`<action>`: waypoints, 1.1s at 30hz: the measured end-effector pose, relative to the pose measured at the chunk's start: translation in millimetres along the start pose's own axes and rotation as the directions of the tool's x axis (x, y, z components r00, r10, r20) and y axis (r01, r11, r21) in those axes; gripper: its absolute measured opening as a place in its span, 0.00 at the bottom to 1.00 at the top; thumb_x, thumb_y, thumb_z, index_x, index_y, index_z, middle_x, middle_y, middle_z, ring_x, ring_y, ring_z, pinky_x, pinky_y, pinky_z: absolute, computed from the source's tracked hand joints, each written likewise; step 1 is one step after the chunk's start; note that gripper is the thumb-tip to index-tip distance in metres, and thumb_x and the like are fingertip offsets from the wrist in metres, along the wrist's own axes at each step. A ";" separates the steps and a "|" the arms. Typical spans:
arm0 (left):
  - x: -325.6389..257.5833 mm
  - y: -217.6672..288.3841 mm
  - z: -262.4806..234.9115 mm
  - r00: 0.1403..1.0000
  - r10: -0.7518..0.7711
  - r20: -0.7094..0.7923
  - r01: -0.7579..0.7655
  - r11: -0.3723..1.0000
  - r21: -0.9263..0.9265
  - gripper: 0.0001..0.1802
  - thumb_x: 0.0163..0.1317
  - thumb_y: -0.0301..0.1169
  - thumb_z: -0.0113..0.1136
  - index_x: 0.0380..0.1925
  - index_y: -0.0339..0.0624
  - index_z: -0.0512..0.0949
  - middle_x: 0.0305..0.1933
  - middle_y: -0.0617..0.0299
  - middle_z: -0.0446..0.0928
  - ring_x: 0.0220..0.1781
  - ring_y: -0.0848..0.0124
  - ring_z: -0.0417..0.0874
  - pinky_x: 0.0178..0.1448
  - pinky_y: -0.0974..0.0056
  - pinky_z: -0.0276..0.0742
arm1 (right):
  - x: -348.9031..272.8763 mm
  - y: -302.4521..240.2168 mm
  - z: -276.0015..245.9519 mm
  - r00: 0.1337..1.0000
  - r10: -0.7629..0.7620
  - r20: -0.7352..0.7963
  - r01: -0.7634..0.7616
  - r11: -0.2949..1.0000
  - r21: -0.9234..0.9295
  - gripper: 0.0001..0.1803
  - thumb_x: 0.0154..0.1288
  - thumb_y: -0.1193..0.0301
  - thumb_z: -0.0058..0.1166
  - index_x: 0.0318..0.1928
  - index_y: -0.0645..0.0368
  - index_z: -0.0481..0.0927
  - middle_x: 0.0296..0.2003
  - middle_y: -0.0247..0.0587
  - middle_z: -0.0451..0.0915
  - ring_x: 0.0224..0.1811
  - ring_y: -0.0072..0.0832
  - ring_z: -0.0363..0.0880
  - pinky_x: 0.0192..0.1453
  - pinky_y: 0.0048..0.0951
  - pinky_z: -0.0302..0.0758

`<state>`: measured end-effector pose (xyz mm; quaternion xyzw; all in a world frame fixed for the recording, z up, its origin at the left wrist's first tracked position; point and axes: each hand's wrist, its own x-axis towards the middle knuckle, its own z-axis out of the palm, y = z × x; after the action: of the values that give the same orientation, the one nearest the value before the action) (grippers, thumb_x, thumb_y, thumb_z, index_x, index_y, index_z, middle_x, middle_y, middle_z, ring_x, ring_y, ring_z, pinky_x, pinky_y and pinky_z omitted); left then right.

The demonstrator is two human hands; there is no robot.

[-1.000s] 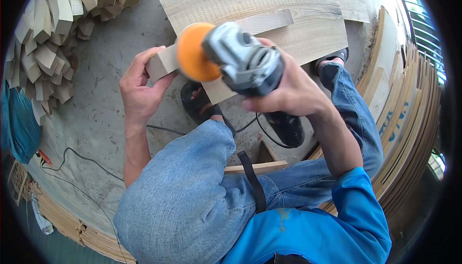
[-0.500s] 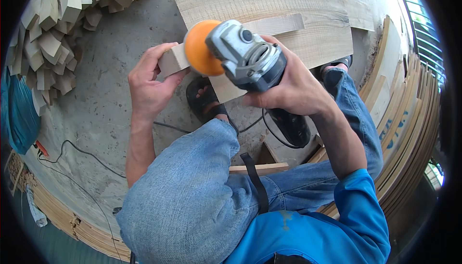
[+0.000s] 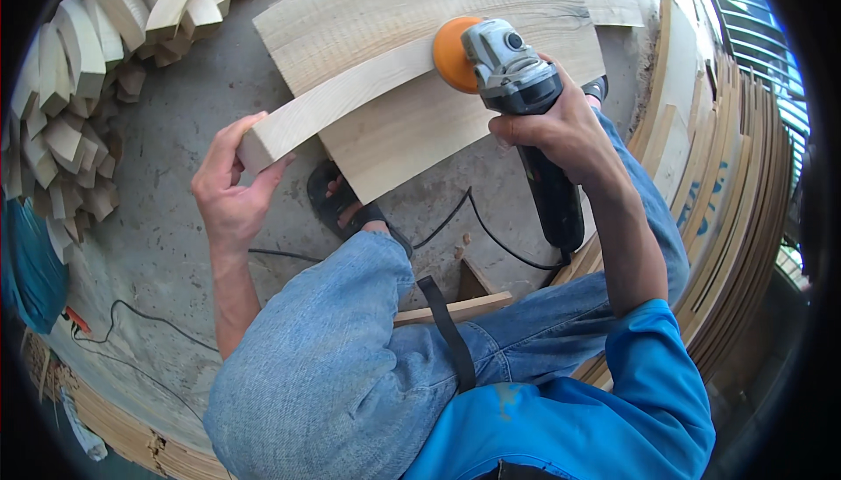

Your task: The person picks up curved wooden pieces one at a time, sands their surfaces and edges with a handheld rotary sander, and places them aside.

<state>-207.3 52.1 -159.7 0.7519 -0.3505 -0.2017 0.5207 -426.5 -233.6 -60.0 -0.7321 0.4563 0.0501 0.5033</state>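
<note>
My left hand [image 3: 235, 187] grips the near-left end of a long, slightly curved piece of wood [image 3: 346, 99], thumb below and fingers behind. The piece slants up to the right over a wide wooden board [image 3: 385, 156]. My right hand [image 3: 561, 125] is wrapped round the head of a grey and black angle grinder [image 3: 517, 68], its black body hanging down toward my knee. The grinder's orange sanding disc [image 3: 455, 55] is at the far right end of the curved piece and hides that end. Whether disc and wood touch, I cannot tell.
Curved wooden pieces [image 3: 83, 51] are heaped at the upper left. Stacked boards [image 3: 727, 191] line the right side, by a metal railing [image 3: 753, 33]. A black cable [image 3: 473, 204] runs across the concrete floor. A blue-green bag [image 3: 35, 261] lies at the left edge.
The grinder has moved right and away along the wood, from the end near my left hand to the far end. My left hand still holds the wood, now slightly farther left.
</note>
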 end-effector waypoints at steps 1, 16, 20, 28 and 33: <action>0.5 -0.3 0.4 1.000 0.003 -0.006 -0.003 1.000 0.000 0.27 0.58 0.12 0.70 0.59 0.34 0.79 0.54 0.60 0.83 0.53 0.73 0.85 0.53 0.67 0.87 | -0.2 4.3 -4.9 0.999 -0.008 -0.042 0.008 1.000 -0.004 0.47 0.48 0.67 0.75 0.68 0.69 0.68 0.41 0.43 0.81 0.40 0.29 0.83 0.49 0.30 0.82; 0.9 0.0 0.7 0.999 -0.033 0.022 0.034 0.999 -0.029 0.30 0.57 0.11 0.70 0.61 0.34 0.77 0.54 0.59 0.83 0.52 0.73 0.84 0.54 0.69 0.84 | -4.8 1.5 17.5 0.927 -0.176 0.332 0.079 0.955 0.287 0.53 0.43 0.66 0.79 0.70 0.69 0.67 0.51 0.45 0.81 0.53 0.33 0.81 0.65 0.33 0.76; 1.7 4.7 0.9 0.997 -0.075 -0.026 0.073 0.995 -0.068 0.28 0.52 0.15 0.75 0.56 0.38 0.82 0.54 0.59 0.84 0.53 0.71 0.85 0.55 0.66 0.85 | -4.0 -18.3 57.1 0.858 -0.321 0.402 0.139 0.897 0.418 0.52 0.42 0.68 0.79 0.69 0.68 0.67 0.53 0.47 0.82 0.57 0.34 0.82 0.68 0.34 0.75; 1.6 9.5 -3.3 0.999 -0.030 -0.033 0.032 0.996 0.080 0.29 0.48 0.15 0.72 0.55 0.39 0.83 0.51 0.60 0.85 0.52 0.72 0.86 0.50 0.67 0.85 | 1.5 -37.3 75.7 0.807 -0.336 0.485 0.156 0.915 0.373 0.50 0.44 0.70 0.79 0.70 0.64 0.70 0.54 0.43 0.82 0.60 0.33 0.81 0.70 0.35 0.73; 1.3 9.8 -1.5 0.999 -0.040 0.015 0.039 0.998 0.042 0.29 0.55 0.13 0.73 0.58 0.35 0.80 0.55 0.60 0.83 0.56 0.72 0.84 0.58 0.66 0.84 | 0.2 -35.0 64.5 0.862 -0.264 0.433 0.121 0.937 0.328 0.52 0.44 0.68 0.80 0.71 0.65 0.68 0.53 0.44 0.82 0.58 0.33 0.80 0.69 0.35 0.74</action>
<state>-208.5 50.1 -150.0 0.7678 -0.3440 -0.2106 0.4978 -376.3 -180.6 -67.4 -0.6584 0.2464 0.1078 0.7030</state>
